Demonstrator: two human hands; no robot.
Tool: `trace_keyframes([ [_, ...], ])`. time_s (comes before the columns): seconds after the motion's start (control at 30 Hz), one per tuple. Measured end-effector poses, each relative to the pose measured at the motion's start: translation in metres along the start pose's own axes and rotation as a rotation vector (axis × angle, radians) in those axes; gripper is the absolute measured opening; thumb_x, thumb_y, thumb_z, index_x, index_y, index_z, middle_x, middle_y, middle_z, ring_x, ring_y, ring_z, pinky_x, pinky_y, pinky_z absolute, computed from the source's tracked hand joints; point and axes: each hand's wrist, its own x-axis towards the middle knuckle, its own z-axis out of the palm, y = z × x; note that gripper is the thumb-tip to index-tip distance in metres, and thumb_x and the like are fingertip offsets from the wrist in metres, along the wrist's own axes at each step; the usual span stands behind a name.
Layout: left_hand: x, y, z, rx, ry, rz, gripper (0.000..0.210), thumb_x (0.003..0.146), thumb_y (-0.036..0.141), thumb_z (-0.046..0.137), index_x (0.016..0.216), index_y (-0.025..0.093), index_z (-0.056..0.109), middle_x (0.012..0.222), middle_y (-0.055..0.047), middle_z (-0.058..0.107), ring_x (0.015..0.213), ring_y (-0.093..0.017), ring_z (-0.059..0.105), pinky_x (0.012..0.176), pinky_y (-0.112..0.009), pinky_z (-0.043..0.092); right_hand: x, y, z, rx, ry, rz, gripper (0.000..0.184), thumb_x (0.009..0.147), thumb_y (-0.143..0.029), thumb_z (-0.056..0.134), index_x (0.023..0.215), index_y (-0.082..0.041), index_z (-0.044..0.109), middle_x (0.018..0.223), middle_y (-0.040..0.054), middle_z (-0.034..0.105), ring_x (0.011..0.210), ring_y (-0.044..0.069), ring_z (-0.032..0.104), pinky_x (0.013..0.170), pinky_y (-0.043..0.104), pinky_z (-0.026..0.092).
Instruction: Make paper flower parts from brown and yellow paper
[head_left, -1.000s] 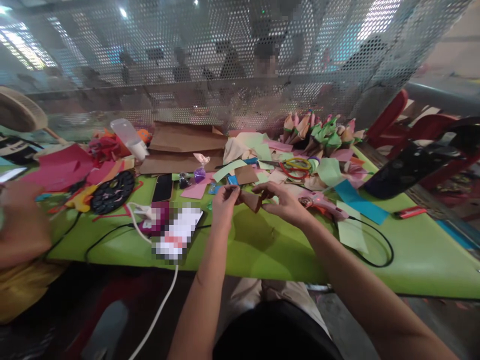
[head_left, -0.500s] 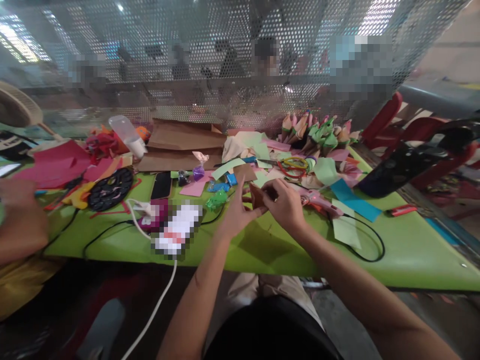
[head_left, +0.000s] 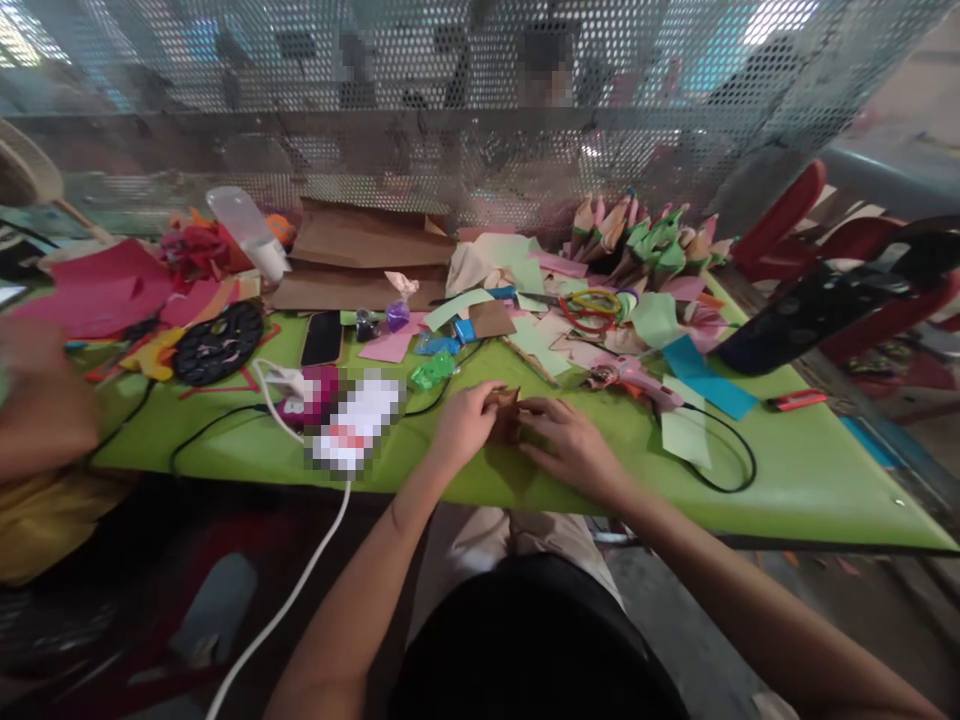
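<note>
Some brown paper [head_left: 506, 424] my left hand [head_left: 463, 428] pinches; opposite, my right hand [head_left: 576, 448] has grip I cannot tell; folding, I judge; next needs steady pressure.

1. Dim overall right now, greyish with it.
2. Blazing nearly white at upper right, through the perforated screen [head_left: 420, 140]; glowing again, paler, at upper left.
3. Shading softly onto the green table [head_left: 810, 480] between left hand [head_left: 465, 428] and right hand [head_left: 574, 450].
4. Dropping to near-black under the table at lower left.
5. Smearing into blur over a neighbour's arm [head_left: 45, 410].
6. Stretching wide toward the corners.
7. Breaking into coarse blocks over the lit phone [head_left: 360, 420].
</note>
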Motion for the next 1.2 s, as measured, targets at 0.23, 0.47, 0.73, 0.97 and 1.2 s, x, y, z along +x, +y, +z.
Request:
trace_keyframes([
  [0.23, -0.011, -0.005, 0.001, 0.451, 0.23, 0.22, 0.046, 0.093, 0.013, 0.059, 0.138, 0.019, 0.057, 0.129, -0.014, 0.066, 0.117, -0.031, 0.06, 0.098, -0.047, 0.051, -0.001, -0.005, -0.001, -0.084, -0.168, -0.015, 0.043, 0.093, -0.023, 0.062, 0.135, -0.018, 0.064, 0.138, 0.0167, 0.064, 0.124, 0.032, 0.058, 0.104, 0.052, 0.049],
  [0.47, -0.062, 0.002, 0.016, 0.467, 0.329, 0.49, 0.026, 0.098, 0.011, 0.052, 0.119, 0.018, 0.064, 0.113, -0.009, 0.072, 0.103, -0.021, 0.065, 0.093, -0.036, 0.05, 0.001, -0.008, -0.003, -0.065, -0.198, 0.028, 0.034, 0.097, -0.025, 0.058, 0.129, -0.016, 0.067, 0.134, 0.0179, 0.066, 0.118, 0.033, 0.058, 0.098, 0.051, 0.051],
  [0.73, -0.06, 0.003, 0.011, 0.371, 0.371, 0.367, 0.039, 0.097, 0.015, 0.056, 0.135, 0.02, 0.057, 0.127, -0.012, 0.068, 0.118, -0.024, 0.062, 0.1, -0.04, 0.049, 0.005, -0.007, -0.005, -0.051, -0.202, 0.009, 0.041, 0.097, -0.023, 0.058, 0.138, -0.017, 0.061, 0.137, 0.0145, 0.064, 0.118, 0.032, 0.057, 0.099, 0.05, 0.05],
  [0.97, -0.068, 0.013, 0.014, 0.475, 0.406, 0.439, 0.03, 0.098, 0.016, 0.055, 0.126, 0.021, 0.066, 0.127, -0.009, 0.071, 0.11, -0.024, 0.064, 0.095, -0.039, 0.047, 0.004, -0.008, -0.004, -0.014, -0.18, 0.048, 0.035, 0.092, -0.015, 0.06, 0.126, -0.019, 0.066, 0.131, 0.0152, 0.066, 0.115, 0.031, 0.059, 0.096, 0.049, 0.051],
  [1.2, -0.073, 0.009, 0.019, 0.513, 0.066, 0.356, 0.048, 0.096, 0.022, 0.057, 0.144, 0.014, 0.052, 0.134, -0.013, 0.067, 0.12, -0.027, 0.061, 0.109, -0.048, 0.043, 0.021, 0.005, -0.015, 0.038, -0.061, 0.158, 0.014, 0.091, -0.017, 0.057, 0.1, -0.019, 0.067, 0.097, 0.0106, 0.073, 0.094, 0.028, 0.067, 0.083, 0.04, 0.053],
])
